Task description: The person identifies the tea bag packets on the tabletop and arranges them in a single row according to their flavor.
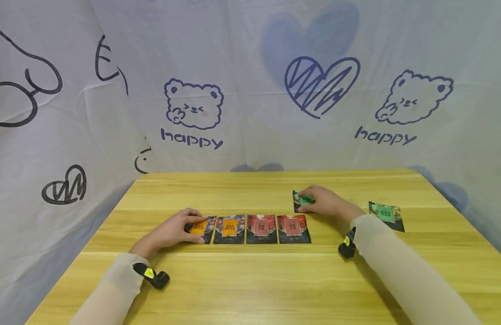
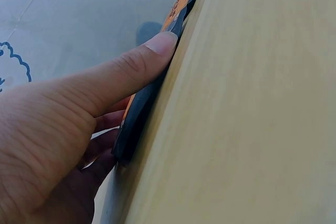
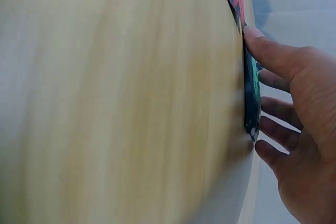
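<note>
Four flat dark packets form a side-by-side row on the table, two with orange labels and two with red. At the row's left end, my left hand [image 1: 178, 228] grips an orange-labelled packet [image 1: 210, 229], thumb at its near edge and fingers around the far side. Beside it lie the other orange-labelled packet [image 1: 229, 229], then one red-labelled packet [image 1: 261, 229] and another red-labelled packet [image 1: 294, 229]. Behind the row's right end, my right hand [image 1: 326, 201] holds a green-labelled packet [image 1: 305, 200] between thumb and fingers, covering its right part. In the right wrist view that packet [image 3: 252, 93] shows edge-on.
Another green-labelled packet [image 1: 386, 215] lies slanted at the right, beyond my right forearm. The wooden table [image 1: 250, 284] ends at a white cloth backdrop [image 1: 250, 117] with drawn bears and hearts. A black camera is strapped to each wrist.
</note>
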The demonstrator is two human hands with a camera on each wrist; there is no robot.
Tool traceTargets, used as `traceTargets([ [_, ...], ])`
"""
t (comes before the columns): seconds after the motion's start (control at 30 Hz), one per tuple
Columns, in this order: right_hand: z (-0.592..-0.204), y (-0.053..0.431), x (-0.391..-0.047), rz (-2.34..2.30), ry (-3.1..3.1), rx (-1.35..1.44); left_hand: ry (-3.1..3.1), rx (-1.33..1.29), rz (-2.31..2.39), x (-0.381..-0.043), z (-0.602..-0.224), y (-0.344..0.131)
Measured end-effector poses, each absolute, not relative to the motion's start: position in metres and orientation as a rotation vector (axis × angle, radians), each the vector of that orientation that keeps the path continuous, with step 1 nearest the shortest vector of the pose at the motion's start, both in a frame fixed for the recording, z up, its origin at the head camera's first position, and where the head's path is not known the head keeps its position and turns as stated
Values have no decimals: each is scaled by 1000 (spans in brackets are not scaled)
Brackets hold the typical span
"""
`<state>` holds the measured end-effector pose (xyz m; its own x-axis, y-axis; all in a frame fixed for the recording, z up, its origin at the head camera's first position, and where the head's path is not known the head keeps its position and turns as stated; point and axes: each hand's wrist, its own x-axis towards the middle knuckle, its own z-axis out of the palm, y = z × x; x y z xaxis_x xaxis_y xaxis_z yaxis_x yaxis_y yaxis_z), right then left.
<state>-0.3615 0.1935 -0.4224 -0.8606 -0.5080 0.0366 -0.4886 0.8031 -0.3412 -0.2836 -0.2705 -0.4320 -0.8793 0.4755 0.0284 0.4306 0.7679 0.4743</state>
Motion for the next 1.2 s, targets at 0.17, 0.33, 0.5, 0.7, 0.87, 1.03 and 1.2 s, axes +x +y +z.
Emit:
traceTargets([
  [0.17,-424,204,-360,-539,2936,-801,2860,726,741,-284,-432,-270],
  [0.33,-425,213,-355,-551,2942,-803,2859,729,742,-284,-432,-271],
  [0.5,-426,222,-350,-560,2945,-791,2858,737,740,-284,-433,-271],
  [0.7,-426,231,-345,-592,2918,-773,2851,740,745,-284,-434,-271],
  [0.87,-426,236,-341,-590,2900,-763,2851,746,746,-284,-434,-271],
  [1.03,-426,238,-336,-576,2905,-746,2850,747,748,-284,-433,-271],
  [1.2,-423,239,-328,-573,2898,-733,2860,744,740,-284,-431,-271],
])
